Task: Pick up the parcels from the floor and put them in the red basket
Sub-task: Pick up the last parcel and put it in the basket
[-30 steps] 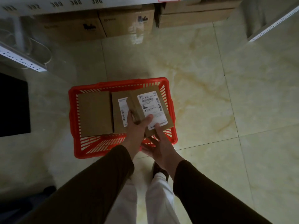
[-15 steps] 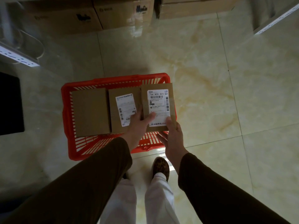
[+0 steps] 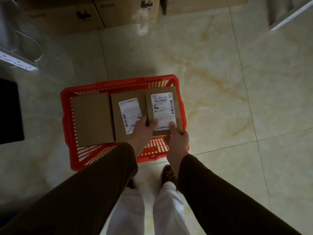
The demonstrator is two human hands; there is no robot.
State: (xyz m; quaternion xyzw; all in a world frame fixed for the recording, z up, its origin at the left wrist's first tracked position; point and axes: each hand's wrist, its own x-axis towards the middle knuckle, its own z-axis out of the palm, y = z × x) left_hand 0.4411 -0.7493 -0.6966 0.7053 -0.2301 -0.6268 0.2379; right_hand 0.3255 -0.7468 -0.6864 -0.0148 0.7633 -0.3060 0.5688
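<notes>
The red basket [image 3: 67,119] stands on the tiled floor right in front of my feet. Inside it lie a plain brown parcel [image 3: 92,119] at the left and a labelled brown parcel [image 3: 128,114] in the middle. A third brown parcel with a white shipping label [image 3: 162,107] sits at the basket's right end, square with the others. My left hand [image 3: 144,131] grips its near left edge, thumb on top. My right hand [image 3: 177,136] holds its near right corner, thumb on the label. Whether this parcel rests on the basket floor is not visible.
Large cardboard boxes [image 3: 81,16] line the far wall beyond the basket. White shelf edges stick out at the left [image 3: 17,61] and top right [image 3: 291,14]. A dark panel [image 3: 10,111] sits at the left. Bare marble floor [image 3: 237,99] stretches to the right.
The third parcel has turned from tilted to square and moved down to the basket's right end, both hands still on it. The view has shifted closer over the basket.
</notes>
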